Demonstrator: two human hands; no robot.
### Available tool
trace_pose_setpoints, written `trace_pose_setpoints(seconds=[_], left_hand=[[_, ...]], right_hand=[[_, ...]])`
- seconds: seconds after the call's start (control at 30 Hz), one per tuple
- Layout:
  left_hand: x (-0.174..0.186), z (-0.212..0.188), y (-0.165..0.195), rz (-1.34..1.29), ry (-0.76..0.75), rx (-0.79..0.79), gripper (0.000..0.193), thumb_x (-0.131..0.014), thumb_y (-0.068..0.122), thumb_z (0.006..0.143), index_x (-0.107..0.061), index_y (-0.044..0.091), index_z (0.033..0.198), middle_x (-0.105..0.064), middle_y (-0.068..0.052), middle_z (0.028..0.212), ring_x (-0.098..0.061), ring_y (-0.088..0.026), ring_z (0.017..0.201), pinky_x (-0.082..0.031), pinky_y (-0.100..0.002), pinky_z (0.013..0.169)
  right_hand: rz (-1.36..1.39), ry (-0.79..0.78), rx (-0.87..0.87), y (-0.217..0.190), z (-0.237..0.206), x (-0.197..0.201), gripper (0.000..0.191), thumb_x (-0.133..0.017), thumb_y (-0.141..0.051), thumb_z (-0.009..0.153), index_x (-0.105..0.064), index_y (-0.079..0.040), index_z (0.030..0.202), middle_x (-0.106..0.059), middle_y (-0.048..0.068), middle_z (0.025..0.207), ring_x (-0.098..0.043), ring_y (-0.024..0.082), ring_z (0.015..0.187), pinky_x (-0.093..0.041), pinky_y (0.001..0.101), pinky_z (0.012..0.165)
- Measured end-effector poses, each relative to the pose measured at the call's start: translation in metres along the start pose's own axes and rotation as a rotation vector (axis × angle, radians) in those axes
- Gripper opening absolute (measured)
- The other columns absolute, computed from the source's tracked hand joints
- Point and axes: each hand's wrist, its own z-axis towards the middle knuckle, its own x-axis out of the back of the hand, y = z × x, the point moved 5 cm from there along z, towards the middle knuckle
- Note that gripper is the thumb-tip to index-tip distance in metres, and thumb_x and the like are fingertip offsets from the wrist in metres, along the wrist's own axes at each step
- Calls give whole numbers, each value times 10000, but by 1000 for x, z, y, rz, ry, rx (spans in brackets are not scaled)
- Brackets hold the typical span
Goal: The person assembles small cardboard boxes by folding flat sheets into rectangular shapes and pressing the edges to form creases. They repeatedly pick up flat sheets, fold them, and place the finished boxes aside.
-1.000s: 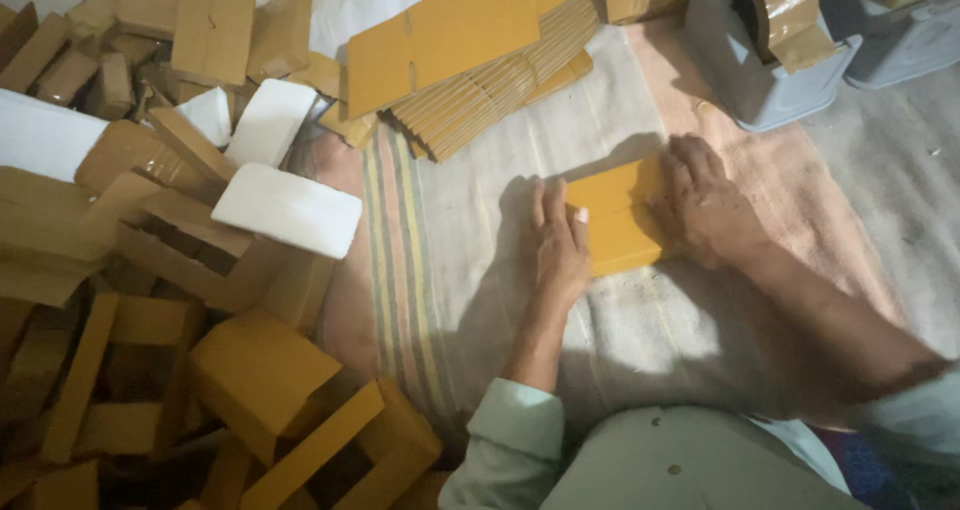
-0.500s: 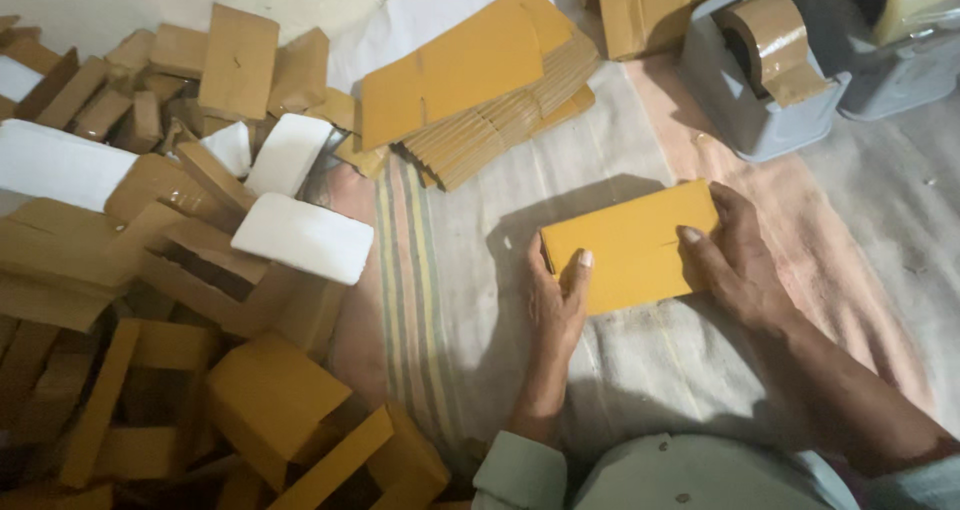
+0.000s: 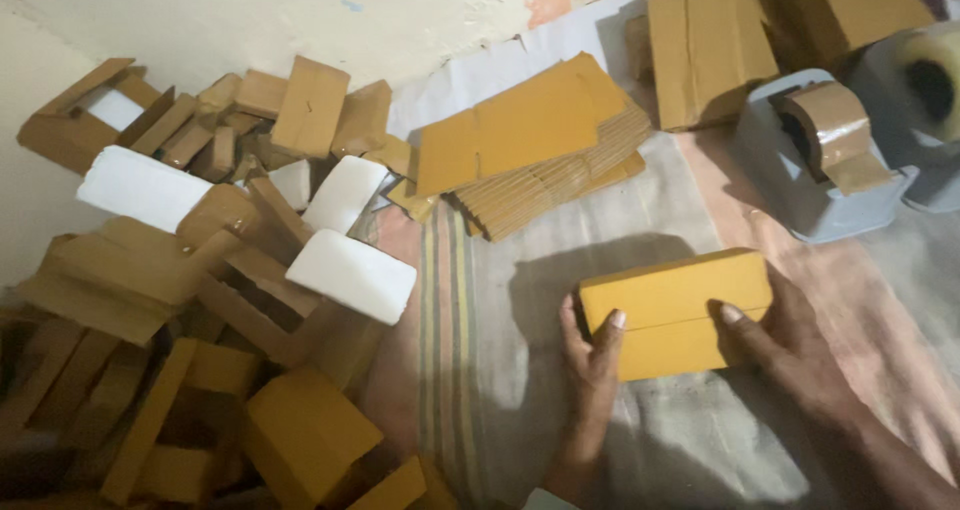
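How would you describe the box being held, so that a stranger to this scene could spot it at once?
Start at the grey tape dispenser on the cloth-covered floor; just below and left of it lies a yellow cardboard box. The left hand and right hand grip its two ends. Unlike the flat stack of cardboard beyond, it is folded into shape.

A box (image 3: 675, 312) lies between both hands, flat sheets (image 3: 530, 145) behind it, a tape dispenser (image 3: 815, 165) right.

Yellow cardboard box (image 3: 675, 310) gripped by left hand (image 3: 592, 355) and right hand (image 3: 790, 345), tape dispenser (image 3: 815, 165) beyond the grip, flat cardboard stack (image 3: 540, 155) beyond-left, white foam blocks (image 3: 350, 270) far left
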Motion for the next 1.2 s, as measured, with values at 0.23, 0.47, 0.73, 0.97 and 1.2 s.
trace_pose_setpoints(seconds=[0.23,0.47,0.73,0.97,1.2], left_hand=[[1,2,-18,194,2,152,962,-717,457,898,-146,49,1556,-601,-181,1300,-637,-204,1139,-553,-321,946],[5,7,-15,286,8,125,920,-734,461,890,-308,-21,1548,-672,-225,1192,-674,-228,1040,-568,-341,874],[-15,30,-3,-48,-230,-142,1049,-870,216,810,-200,53,1601,-605,-174,1292,-635,-241,1150,-569,-341,963],[-17,53,39,671,-247,-454,826,-941,190,830,-496,38,1509,-660,-202,1385,-686,-275,1251,-597,-374,1044],[-9,-33,57,881,-467,-731,729,-766,334,782,-565,-25,1384,-528,-235,1496,-475,-429,1432,-398,-504,1175]], right_hand=[[138,168,-99,11,10,2,590,-568,-200,980,-355,-22,1501,-571,226,1306,-632,291,1132,-557,436,924],[79,53,-109,31,17,14,739,-587,-305,952,-303,-69,1593,-576,237,1405,-592,301,1240,-475,437,1002],[-32,-5,-75,25,20,19,799,-594,-287,962,-242,-163,1669,-509,257,1484,-526,365,1324,-459,479,1034],[-75,-203,124,-7,46,37,659,-686,-199,916,-434,-12,1496,-522,284,1481,-469,405,1419,-394,524,1135],[-319,-744,605,17,5,67,868,-746,-266,832,-382,-32,1584,-288,230,1680,-206,373,1570,-279,510,1223]])
